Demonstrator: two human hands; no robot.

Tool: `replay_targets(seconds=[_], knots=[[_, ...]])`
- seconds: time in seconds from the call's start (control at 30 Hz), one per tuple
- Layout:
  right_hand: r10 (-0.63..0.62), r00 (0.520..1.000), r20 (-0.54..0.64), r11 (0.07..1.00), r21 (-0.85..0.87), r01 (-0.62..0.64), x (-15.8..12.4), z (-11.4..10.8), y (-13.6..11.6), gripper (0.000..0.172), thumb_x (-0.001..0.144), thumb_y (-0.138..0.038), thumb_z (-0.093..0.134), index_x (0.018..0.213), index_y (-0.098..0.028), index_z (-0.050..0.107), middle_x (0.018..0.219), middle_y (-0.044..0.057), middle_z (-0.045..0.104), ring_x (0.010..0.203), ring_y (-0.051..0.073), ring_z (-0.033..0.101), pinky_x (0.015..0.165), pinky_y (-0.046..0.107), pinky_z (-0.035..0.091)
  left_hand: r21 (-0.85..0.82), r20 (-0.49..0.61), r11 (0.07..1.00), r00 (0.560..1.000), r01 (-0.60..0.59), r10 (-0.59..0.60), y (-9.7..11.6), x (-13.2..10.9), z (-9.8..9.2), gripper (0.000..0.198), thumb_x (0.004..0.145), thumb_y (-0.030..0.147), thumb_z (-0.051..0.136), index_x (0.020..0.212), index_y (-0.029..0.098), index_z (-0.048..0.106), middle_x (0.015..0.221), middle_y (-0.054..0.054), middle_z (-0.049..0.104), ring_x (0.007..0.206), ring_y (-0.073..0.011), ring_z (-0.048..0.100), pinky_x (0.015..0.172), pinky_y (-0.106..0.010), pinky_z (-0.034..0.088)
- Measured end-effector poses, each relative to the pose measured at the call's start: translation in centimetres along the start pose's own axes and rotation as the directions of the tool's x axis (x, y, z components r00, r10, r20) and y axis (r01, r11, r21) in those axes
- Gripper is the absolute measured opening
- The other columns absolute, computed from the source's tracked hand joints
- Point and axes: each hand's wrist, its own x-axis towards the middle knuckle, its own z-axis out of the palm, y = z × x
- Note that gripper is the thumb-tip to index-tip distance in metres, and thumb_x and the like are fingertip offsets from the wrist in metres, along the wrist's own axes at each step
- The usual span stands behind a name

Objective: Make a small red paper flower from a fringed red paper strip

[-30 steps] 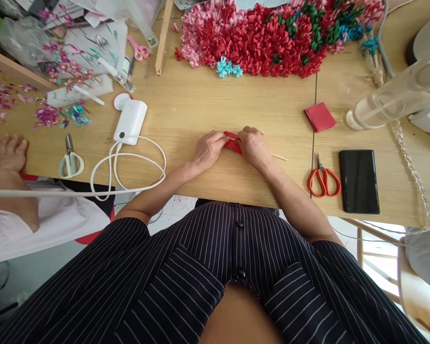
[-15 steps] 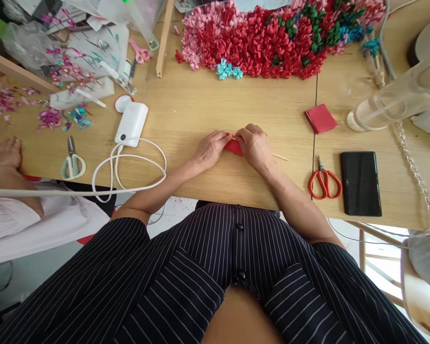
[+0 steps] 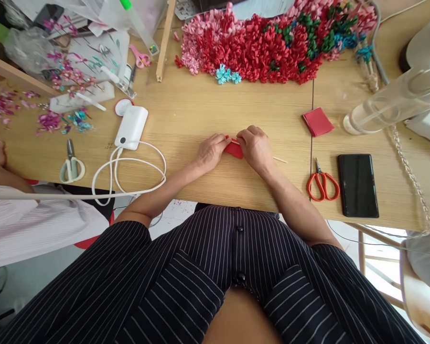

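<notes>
My left hand [image 3: 211, 153] pinches the left end of a small piece of red cloth [image 3: 233, 149] just above the tabletop. My right hand [image 3: 255, 147] is closed at the cloth's upper right edge, fingertips together. Along that edge, between the two hands, shows a pale thin stick [image 3: 235, 141]. Beyond my right hand a thin wooden tip [image 3: 280, 159] sticks out in line with it, seemingly the same stick; the middle is hidden under the hand. To the right lies a stack of folded red cloth squares [image 3: 318, 122], apart from both hands.
Red-handled scissors [image 3: 322, 185] and a black phone [image 3: 358, 185] lie at right, near a clear cylinder [image 3: 390, 102]. A white power bank [image 3: 132, 126] with looped cable and pale-handled scissors [image 3: 71, 167] are at left, beside another person's arm [image 3: 3, 177]. Red and pink cloth flowers [image 3: 258, 43] line the back.
Both hands stay at the red cloth with small finger shifts; slightly more of the cloth shows between them. The view has tilted a little, and the other person's hand at left has drawn back.
</notes>
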Motion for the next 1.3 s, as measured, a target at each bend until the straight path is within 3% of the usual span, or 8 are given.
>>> replay_targets(seconds=[0.43,0.67,0.87,1.3], knots=[[0.061,0.986,0.157,0.99,-0.136,-0.039,-0.4,-1.0,-0.5,0.029,0.104,-0.018,0.05,0.111,-0.011,0.077,0.118,0.019,0.074,0.112,0.029,0.063,0.093,0.037,0.049,0.058,-0.026,0.998,0.999,-0.025,0.027,0.0,0.5,0.3,0.046,0.113,0.032,0.033,0.105,0.017,0.077,0.1,-0.01,0.073,0.097,-0.0224,0.064,0.08,-0.034,0.051],[0.093,0.975,0.204,0.986,-0.154,-0.062,-0.4,-1.3,-0.4,0.03,0.104,-0.018,0.051,0.117,-0.01,0.077,0.124,0.02,0.073,0.119,0.03,0.064,0.101,0.037,0.049,-0.093,-0.201,0.996,0.979,0.016,-0.035,-1.5,1.1,0.5,0.028,0.102,0.017,0.055,0.12,0.022,0.076,0.109,-0.006,0.07,0.108,-0.0209,0.063,0.097,-0.035,0.054],[0.086,0.979,0.185,0.988,-0.142,-0.06,-0.4,-1.1,-0.2,0.03,0.104,-0.018,0.051,0.116,-0.011,0.077,0.121,0.02,0.074,0.117,0.029,0.065,0.099,0.037,0.05,-0.195,-0.108,0.981,0.993,0.019,-0.041,-2.3,2.0,0.6,0.018,0.096,0.015,0.065,0.108,0.018,0.079,0.11,-0.007,0.075,0.109,-0.0214,0.067,0.101,-0.037,0.055],[0.048,0.991,0.127,0.99,-0.137,-0.031,-0.2,-0.1,0.4,0.032,0.105,-0.02,0.046,0.108,-0.011,0.076,0.114,0.021,0.073,0.106,0.029,0.064,0.093,0.04,0.05,-0.233,-0.105,0.971,0.991,0.054,-0.08,-2.2,1.9,0.4,0.02,0.096,0.012,0.061,0.102,0.018,0.079,0.11,-0.009,0.077,0.11,-0.0224,0.069,0.102,-0.04,0.057]])
